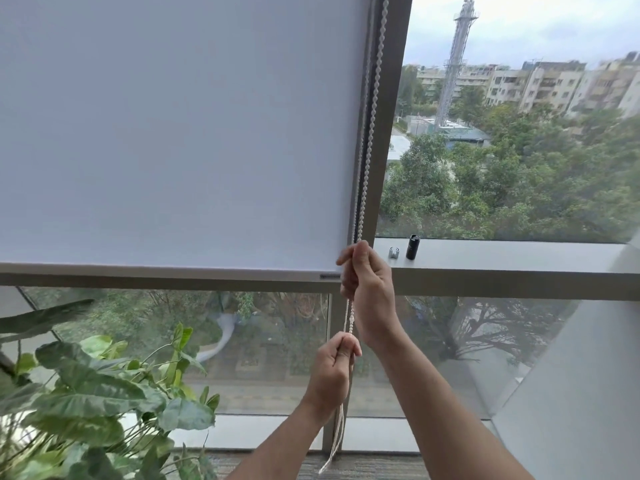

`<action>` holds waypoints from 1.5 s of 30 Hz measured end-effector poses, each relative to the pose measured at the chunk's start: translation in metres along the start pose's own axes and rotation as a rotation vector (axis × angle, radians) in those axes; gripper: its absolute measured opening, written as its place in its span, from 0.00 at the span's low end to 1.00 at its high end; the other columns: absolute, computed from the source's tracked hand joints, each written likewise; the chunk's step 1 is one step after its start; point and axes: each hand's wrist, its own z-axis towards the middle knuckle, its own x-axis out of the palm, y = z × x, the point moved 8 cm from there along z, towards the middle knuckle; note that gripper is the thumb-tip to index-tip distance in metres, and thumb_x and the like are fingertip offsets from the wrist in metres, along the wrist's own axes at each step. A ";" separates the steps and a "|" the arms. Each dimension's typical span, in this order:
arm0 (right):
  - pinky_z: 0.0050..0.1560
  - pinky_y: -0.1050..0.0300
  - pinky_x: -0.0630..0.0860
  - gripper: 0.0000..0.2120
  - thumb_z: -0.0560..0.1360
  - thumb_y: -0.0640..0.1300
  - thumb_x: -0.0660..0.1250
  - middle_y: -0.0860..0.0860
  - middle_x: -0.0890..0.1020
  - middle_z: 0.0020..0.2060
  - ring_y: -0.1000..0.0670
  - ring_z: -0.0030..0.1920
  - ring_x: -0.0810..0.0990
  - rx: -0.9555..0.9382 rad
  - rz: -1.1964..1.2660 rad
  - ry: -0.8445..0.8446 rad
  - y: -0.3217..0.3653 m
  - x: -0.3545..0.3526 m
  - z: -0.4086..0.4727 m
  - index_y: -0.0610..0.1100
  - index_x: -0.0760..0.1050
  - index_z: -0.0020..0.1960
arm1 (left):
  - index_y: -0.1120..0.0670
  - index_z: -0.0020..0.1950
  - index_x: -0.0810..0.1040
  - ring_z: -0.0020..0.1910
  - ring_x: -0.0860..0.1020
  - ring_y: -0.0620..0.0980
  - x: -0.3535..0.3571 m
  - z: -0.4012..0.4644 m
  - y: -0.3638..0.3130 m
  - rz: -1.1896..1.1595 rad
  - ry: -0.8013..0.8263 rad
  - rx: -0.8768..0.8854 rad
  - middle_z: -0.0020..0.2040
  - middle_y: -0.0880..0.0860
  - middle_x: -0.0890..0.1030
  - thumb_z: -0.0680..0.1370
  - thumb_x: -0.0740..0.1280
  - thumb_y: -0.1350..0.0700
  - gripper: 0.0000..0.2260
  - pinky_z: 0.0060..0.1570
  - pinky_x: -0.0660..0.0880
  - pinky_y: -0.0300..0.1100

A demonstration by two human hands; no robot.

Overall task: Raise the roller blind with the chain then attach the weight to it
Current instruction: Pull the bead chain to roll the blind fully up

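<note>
Seen from head height, looking forward and down at a tall window.

Largest: white roller blind [180, 133], covering most of the left pane, bottom bar level with the horizontal frame rail, lower glass below it uncovered. Judged only partly raised, with a long stretch of fabric left to roll up.

To the right, an uncovered pane showing trees, apartment blocks and a lattice tower.

Lower left: leafy green plant [90, 393], near the glass, apart from both hands.

Running down the blind's right edge: white beaded chain [372, 126], hanging along the vertical frame post, passing through both hands, loose end trailing near the floor.

Right hand [369, 289], uppermost, fingers closed around the chain just beside the blind's bottom corner. Left hand [334, 367], lower, fingers pinched shut on the same chain. Judged mid-pull, hand over hand.

On the grey sill [502, 254] right of the post: a small black cylinder [412, 247], upright, probably the weight, and just beside it a small pale clip [393, 252]. Both untouched, well clear of the chain. Attaching judged not yet begun; raising comes first.
</note>
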 end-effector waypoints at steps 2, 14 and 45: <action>0.24 0.56 0.57 0.19 0.80 0.55 0.57 0.52 0.66 0.23 0.55 0.24 0.62 -0.072 -0.072 -0.111 0.002 -0.008 -0.002 0.51 0.74 0.33 | 0.45 0.34 0.74 0.29 0.62 0.44 0.005 -0.001 0.001 0.040 0.030 -0.001 0.28 0.43 0.67 0.80 0.58 0.55 0.15 0.30 0.59 0.42; 0.29 0.61 0.63 0.18 0.80 0.44 0.57 0.56 0.69 0.24 0.56 0.26 0.65 -0.002 -0.323 -0.208 -0.072 -0.054 -0.049 0.49 0.69 0.30 | 0.39 0.51 0.80 0.53 0.78 0.39 -0.006 0.000 0.022 0.283 0.049 -0.024 0.49 0.42 0.83 0.79 0.53 0.37 0.17 0.53 0.73 0.36; 0.46 0.46 0.80 0.26 0.80 0.59 0.53 0.40 0.83 0.45 0.41 0.43 0.82 0.103 -0.096 -0.018 -0.025 -0.037 -0.010 0.42 0.78 0.61 | 0.51 0.35 0.72 0.28 0.62 0.44 -0.002 0.002 -0.001 -0.056 -0.037 -0.018 0.28 0.46 0.65 0.82 0.58 0.63 0.17 0.28 0.58 0.39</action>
